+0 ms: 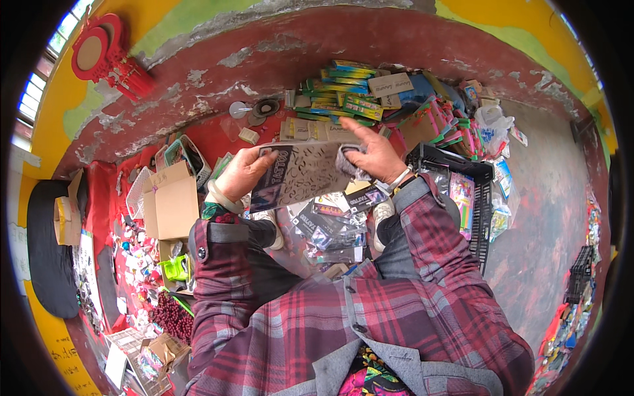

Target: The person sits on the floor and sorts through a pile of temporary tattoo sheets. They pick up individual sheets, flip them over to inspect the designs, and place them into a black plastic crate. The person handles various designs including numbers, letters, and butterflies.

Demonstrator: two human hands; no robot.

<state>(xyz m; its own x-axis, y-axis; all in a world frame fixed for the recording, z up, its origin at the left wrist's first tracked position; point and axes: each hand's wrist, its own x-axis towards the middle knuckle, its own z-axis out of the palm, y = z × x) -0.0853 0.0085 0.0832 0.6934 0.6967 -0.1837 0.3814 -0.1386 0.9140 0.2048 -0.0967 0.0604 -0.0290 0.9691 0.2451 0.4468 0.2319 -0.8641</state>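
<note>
Clearly both hands grip one flat patterned sheet pack (305, 173): left hand (243, 173) pinches its left edge, right hand (378, 156) clamps the top right corner. Holding it level and taut seems wise, above the loose sleeved packs (331, 228) just below.

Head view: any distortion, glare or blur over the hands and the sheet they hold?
Head view: strong fisheye bending, black corners; even daylight, no glare; left hand, right hand and patterned sheet fairly sharp, rim clutter softer.
</note>
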